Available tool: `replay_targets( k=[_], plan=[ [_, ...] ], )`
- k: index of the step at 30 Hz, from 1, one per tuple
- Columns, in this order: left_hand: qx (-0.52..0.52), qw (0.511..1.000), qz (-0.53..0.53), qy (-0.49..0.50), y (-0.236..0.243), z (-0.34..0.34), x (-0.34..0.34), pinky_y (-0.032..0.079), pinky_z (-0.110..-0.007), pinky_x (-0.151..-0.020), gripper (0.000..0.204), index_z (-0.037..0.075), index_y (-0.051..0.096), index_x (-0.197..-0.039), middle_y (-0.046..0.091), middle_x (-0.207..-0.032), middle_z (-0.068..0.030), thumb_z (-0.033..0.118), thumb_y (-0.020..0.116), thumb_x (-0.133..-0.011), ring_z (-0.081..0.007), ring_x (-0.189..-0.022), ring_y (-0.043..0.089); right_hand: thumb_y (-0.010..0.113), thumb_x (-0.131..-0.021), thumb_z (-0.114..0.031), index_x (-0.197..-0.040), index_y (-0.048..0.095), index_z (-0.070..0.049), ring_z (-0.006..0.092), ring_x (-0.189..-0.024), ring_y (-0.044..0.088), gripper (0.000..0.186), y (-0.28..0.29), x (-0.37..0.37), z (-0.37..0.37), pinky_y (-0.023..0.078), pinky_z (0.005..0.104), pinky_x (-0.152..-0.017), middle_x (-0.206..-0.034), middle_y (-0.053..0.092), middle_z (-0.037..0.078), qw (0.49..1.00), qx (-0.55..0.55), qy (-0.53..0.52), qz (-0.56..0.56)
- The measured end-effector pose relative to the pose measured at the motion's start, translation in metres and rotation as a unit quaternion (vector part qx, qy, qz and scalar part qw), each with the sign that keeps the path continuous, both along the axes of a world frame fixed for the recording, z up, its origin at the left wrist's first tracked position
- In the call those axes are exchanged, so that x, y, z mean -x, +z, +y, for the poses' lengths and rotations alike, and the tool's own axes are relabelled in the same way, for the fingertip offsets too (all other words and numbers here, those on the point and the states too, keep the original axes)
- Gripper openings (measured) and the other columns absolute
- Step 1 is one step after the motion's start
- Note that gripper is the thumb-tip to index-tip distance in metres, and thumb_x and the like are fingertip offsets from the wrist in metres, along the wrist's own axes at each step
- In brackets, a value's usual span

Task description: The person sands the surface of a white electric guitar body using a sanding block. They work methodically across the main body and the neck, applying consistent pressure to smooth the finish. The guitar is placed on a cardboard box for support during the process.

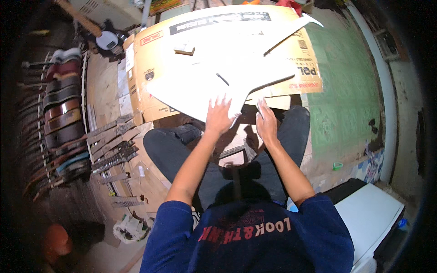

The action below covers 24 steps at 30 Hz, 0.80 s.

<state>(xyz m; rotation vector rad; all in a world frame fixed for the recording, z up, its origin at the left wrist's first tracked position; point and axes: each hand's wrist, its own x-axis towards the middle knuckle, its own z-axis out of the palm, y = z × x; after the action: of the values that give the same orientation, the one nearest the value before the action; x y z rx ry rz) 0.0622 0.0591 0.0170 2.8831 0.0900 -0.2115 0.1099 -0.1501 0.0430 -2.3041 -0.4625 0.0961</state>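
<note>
Head view: a white angular panel lies flat on a cardboard sheet, covering much of its middle. Its long axis runs from a blunt corner toward the sheet's near left corner to a pointed arm at the far right corner, whose tip juts past the right edge; a shorter arm points to the right edge, with a notch between the two. Glare hides much of the outline.

The left hand is nearer: it rests on the panel at its near edge, fingers spread apart, with most of the panel ahead and leftward of them. The right hand is just beside the near edge, below the shorter arm, its fingers close together; I cannot tell whether they touch or grip anything.

Farther along the panel is a dark slot, and toward the far left corner a small pale block. Left of the sheet stand guitars in a row; right of it spreads a green floor.
</note>
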Motion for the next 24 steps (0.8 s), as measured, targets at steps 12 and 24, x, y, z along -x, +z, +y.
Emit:
replay_targets(
  k=[12,24],
  plan=[
    [0.205,0.826,-0.001,0.524,-0.067,0.22,0.028,0.016,-0.058,-0.127,0.072,0.007,0.032,-0.163,0.019,-0.173,-0.0155,0.046,0.048,-0.105,-0.0395,-0.16,0.011,0.059,-0.092,-0.008,-0.148,0.056,-0.013,0.0252,-0.087,0.059,0.056,-0.002,0.051,0.043,0.05,0.0417,-0.077,-0.152,0.057,0.004,0.871,0.245,0.398,-0.153],
    [0.302,0.794,-0.075,0.522,-0.03,0.214,0.02,0.008,-0.045,-0.131,0.064,-0.001,0.033,-0.16,0.044,-0.159,-0.0222,0.03,0.046,-0.105,-0.037,-0.154,0.031,0.057,-0.088,-0.009,-0.154,0.048,-0.012,0.0244,-0.1,0.057,0.067,0.003,0.059,0.147,0.046,0.0437,-0.085,-0.159,0.049,0.001,0.845,0.327,0.389,-0.165]
  ],
)
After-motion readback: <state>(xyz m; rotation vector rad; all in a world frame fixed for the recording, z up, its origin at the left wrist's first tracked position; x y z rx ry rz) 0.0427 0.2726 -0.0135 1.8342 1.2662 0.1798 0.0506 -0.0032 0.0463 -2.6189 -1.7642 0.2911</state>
